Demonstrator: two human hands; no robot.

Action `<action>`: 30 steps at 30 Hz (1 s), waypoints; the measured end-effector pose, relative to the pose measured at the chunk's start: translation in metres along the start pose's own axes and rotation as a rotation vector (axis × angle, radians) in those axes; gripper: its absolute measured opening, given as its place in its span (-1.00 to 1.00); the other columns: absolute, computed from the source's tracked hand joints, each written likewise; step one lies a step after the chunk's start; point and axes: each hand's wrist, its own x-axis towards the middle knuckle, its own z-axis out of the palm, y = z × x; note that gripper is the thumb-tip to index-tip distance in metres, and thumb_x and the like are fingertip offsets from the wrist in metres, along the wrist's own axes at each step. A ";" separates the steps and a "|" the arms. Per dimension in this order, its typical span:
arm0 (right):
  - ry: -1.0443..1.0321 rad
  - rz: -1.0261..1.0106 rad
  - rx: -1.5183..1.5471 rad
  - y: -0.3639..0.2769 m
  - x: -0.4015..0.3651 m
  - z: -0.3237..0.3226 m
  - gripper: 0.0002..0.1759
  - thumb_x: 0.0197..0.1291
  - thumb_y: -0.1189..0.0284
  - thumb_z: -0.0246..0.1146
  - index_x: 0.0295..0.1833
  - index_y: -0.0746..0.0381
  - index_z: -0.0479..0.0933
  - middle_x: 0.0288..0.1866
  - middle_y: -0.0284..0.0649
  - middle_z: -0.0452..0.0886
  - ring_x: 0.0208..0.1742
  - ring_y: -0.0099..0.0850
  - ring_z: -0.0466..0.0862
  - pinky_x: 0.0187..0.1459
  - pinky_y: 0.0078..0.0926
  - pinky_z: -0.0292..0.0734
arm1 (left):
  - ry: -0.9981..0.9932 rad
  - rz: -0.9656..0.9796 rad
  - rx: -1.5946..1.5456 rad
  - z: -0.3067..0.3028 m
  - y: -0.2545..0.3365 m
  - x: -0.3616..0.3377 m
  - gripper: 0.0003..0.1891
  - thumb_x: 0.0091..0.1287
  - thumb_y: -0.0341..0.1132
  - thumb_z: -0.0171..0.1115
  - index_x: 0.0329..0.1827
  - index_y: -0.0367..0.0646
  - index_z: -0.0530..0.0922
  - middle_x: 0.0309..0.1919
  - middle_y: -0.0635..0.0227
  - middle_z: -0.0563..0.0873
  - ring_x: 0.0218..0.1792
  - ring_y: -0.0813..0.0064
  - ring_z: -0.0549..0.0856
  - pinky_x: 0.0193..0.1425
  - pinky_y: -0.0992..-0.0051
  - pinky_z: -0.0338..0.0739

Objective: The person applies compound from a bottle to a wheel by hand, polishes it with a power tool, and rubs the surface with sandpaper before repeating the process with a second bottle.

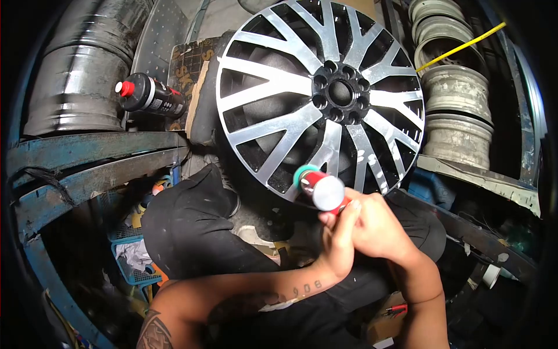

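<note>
In front of me a black alloy wheel [279, 136] with bright, machined Y-shaped spokes lies with its face toward me. White smears dot the spokes at its lower right. A small red polisher [329, 193] with a round silver top and a teal pad is over the wheel's near edge. My right hand [378, 224] is closed around its red handle. Just beside it, my left hand [338, 241] is wrapped against the same handle, fingers partly hidden. The pad's edge overlaps the lower spokes in this view.
A black bottle [154, 96] with a red cap lies tilted at the left, near large metal drums [75, 81]. Stacked bare rims [456, 99] stand at the right, with a yellow rod [462, 47] across them. Blue metal beams [99, 150] and a blue basket [125, 239] flank my legs.
</note>
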 end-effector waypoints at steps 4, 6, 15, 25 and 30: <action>0.061 0.033 0.042 0.001 -0.001 -0.006 -0.64 0.39 0.21 0.45 -0.13 0.35 0.68 -0.36 0.06 0.73 -0.34 0.05 0.79 -0.34 -0.26 0.63 | -0.118 0.036 0.075 -0.005 -0.005 0.015 -0.65 0.62 -0.07 0.19 0.07 -0.25 0.61 -0.03 0.28 0.71 0.03 0.52 0.68 0.15 0.43 0.56; 0.105 0.130 0.037 0.004 0.001 -0.009 -0.67 0.39 0.25 0.44 -0.10 0.36 0.70 -0.39 0.03 0.72 -0.40 -0.18 0.81 -0.30 -0.31 0.64 | -0.138 0.058 0.079 0.005 -0.003 0.028 -0.64 0.60 -0.07 0.20 -0.01 -0.26 0.63 -0.13 0.27 0.73 -0.05 0.52 0.69 0.09 0.44 0.55; 0.045 0.073 0.057 0.002 0.002 -0.009 -0.64 0.41 0.22 0.43 -0.13 0.36 0.66 -0.39 0.01 0.73 -0.42 -0.16 0.77 -0.28 -0.28 0.62 | -0.068 -0.005 0.091 0.004 -0.002 0.019 -0.65 0.60 -0.12 0.22 0.17 -0.25 0.53 0.00 0.25 0.66 0.03 0.43 0.67 0.14 0.38 0.57; 0.110 0.174 0.112 0.019 0.005 -0.017 -0.64 0.42 0.22 0.44 -0.07 0.36 0.69 -0.50 -0.16 0.68 -0.47 -0.62 0.57 -0.36 -0.45 0.54 | -0.202 -0.185 0.068 0.014 0.015 0.032 -0.61 0.67 -0.02 0.15 0.23 -0.17 0.58 -0.01 0.43 0.66 0.01 0.66 0.64 0.11 0.54 0.54; -0.037 0.107 0.011 0.003 0.002 -0.010 -0.61 0.39 0.16 0.46 -0.07 0.32 0.67 -0.40 0.10 0.72 -0.31 0.09 0.79 -0.27 -0.21 0.65 | -0.085 -0.043 -0.002 0.001 -0.002 0.008 -0.64 0.66 -0.07 0.13 0.27 -0.16 0.55 0.01 0.41 0.65 0.05 0.64 0.65 0.17 0.54 0.53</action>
